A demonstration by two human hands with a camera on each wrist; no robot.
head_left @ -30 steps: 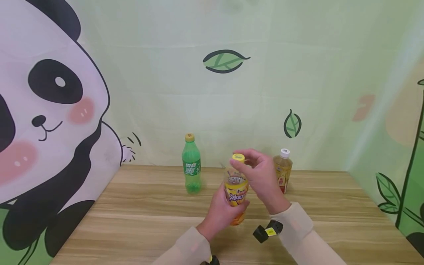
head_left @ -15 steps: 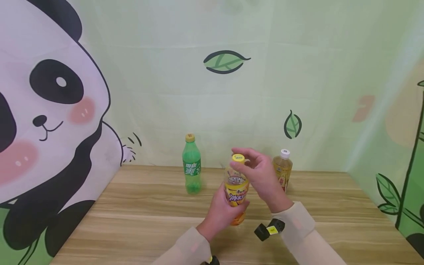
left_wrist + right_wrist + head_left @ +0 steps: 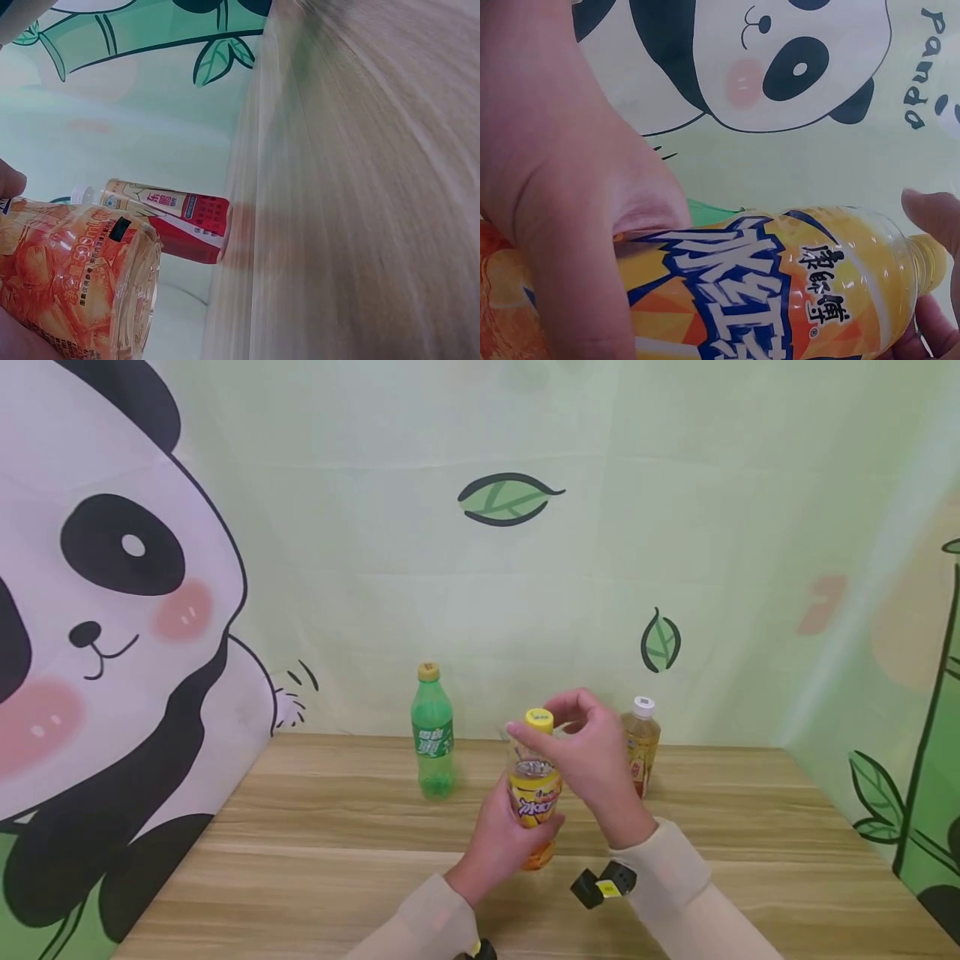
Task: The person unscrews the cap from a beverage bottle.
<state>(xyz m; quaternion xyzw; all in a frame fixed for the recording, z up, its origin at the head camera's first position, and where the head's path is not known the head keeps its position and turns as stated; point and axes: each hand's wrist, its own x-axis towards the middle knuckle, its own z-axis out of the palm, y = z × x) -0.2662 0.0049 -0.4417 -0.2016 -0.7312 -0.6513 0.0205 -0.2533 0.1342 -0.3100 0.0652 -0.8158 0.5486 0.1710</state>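
Head — left grip [image 3: 502,835] holds yellow-labelled bottle [image 3: 535,793], right grip [image 3: 596,756] beside cap [image 3: 539,720]

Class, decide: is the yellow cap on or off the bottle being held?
On: the head view shows the yellow cap sitting atop the bottle. Whether it is loosened, I cannot tell.

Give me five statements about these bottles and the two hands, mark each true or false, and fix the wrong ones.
1. The left hand grips the yellow-labelled bottle. True.
2. That bottle has lost its cap. False: the yellow cap sits on its neck.
3. The green bottle stands upright on the table. True.
4. The green bottle is being held too. False: it stands untouched; the right hand is at the yellow cap.
5. In the head view, a white-capped bottle stands right of the green bottle. True.
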